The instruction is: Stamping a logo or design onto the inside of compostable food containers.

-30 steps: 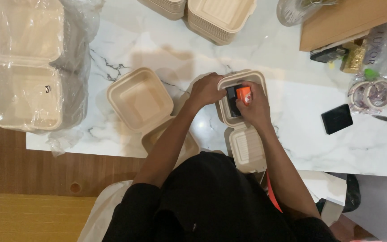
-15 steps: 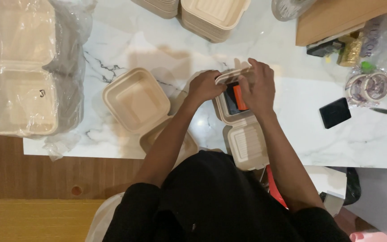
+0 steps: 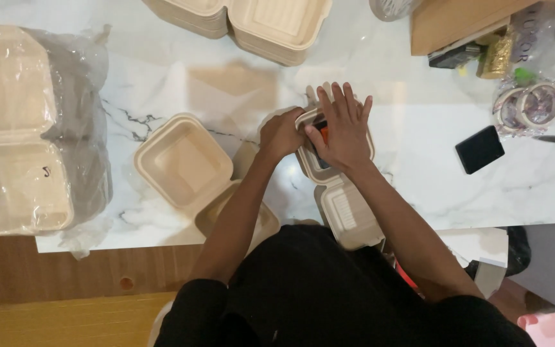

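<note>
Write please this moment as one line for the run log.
left hand: grips rim of open beige clamshell box | right hand: flat over orange-and-black item in box | beside: empty open clamshell, marble table

Plastic-wrapped beige clamshell boxes (image 3: 27, 128) far left.

1. A white marble table (image 3: 162, 83) with grey veins carries everything.
2. An open beige clamshell box (image 3: 184, 164) lies left of centre.
3. A plastic-wrapped stack of clamshell boxes (image 3: 24, 128) overhangs the left edge.
4. Another stack of boxes (image 3: 258, 19) sits at the far edge.
5. A black phone (image 3: 479, 149), tape rolls (image 3: 527, 106) and a wooden board (image 3: 457, 22) lie right.
</note>
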